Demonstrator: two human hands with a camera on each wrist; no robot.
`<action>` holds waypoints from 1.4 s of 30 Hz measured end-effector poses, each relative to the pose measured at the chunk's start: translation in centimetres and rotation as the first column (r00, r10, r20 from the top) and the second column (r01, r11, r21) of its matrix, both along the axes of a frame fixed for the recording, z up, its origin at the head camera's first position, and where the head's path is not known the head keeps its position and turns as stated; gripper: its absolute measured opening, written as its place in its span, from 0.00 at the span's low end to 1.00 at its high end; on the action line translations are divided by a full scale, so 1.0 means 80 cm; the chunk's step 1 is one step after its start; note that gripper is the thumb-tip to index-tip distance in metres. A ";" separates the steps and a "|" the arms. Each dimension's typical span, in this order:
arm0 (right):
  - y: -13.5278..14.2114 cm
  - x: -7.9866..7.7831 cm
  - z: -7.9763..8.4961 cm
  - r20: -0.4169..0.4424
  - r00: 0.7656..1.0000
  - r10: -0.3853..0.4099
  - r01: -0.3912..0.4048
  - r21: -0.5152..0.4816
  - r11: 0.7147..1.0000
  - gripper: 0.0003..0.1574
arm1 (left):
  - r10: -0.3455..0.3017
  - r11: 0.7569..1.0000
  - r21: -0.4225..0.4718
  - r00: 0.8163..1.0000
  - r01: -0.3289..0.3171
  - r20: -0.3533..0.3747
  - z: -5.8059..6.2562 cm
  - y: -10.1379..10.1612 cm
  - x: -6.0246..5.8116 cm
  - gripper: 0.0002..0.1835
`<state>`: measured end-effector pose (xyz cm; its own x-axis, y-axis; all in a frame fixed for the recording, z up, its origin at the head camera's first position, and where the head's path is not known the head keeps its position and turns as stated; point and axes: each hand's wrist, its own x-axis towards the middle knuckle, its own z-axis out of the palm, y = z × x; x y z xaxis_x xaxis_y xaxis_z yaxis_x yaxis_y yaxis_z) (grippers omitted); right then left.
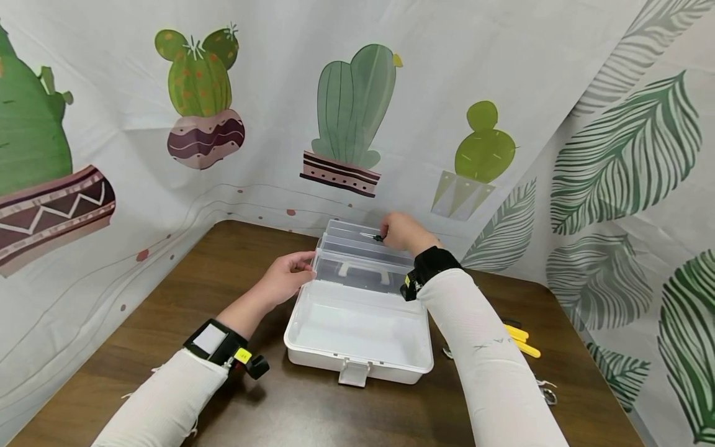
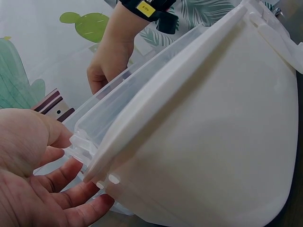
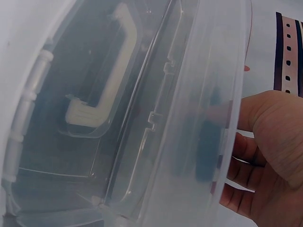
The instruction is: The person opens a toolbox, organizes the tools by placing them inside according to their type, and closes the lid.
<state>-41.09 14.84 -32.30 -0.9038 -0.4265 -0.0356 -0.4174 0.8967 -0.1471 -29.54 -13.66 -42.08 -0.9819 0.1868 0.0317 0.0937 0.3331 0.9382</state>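
A white storage box (image 1: 357, 323) stands on the table with its clear lid (image 1: 365, 273) swung back. Behind the lid's handle lies a clear compartment tray (image 1: 346, 233). My left hand (image 1: 287, 277) grips the lid's left edge near the hinge, its thumb and fingers about the clear corner (image 2: 83, 144). Over the tray, my right hand (image 1: 406, 231) holds a small screwdriver (image 1: 378, 238) with a dark handle and thin metal shaft pointing left. Through the translucent tray wall in the right wrist view, the dark handle (image 3: 208, 146) looks blurred.
Yellow-handled tools (image 1: 522, 341) lie on the brown table (image 1: 251, 403) right of the box, partly behind my right sleeve. A small metal item (image 1: 548, 394) rests nearer the front. Hanging cloth printed with cacti (image 1: 357, 118) stands close behind the table.
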 end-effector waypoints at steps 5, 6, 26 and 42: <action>0.002 0.003 0.002 0.008 1.000 -0.003 0.003 0.003 1.000 0.08 | -0.002 1.000 0.000 1.000 0.002 -0.004 -0.001 0.001 -0.002 0.28; 0.002 0.004 0.002 0.004 1.000 -0.002 0.002 0.005 1.000 0.08 | -0.001 1.000 -0.002 1.000 0.001 -0.003 -0.001 0.001 -0.002 0.28; 0.017 0.016 0.006 0.020 1.000 -0.003 0.005 -0.111 0.994 0.09 | -0.005 1.000 -0.008 1.000 0.005 0.002 -0.005 -0.003 -0.002 0.28; 0.099 0.072 0.002 -0.080 0.986 0.148 -0.167 -0.355 0.920 0.10 | -0.010 1.000 0.000 1.000 0.010 0.001 -0.005 -0.002 -0.002 0.27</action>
<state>-35.31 22.73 -32.11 -0.8202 -0.5393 0.1908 -0.5646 0.7094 -0.4218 -29.71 -13.81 -42.45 -0.9800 0.1966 0.0305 0.0958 0.3317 0.9385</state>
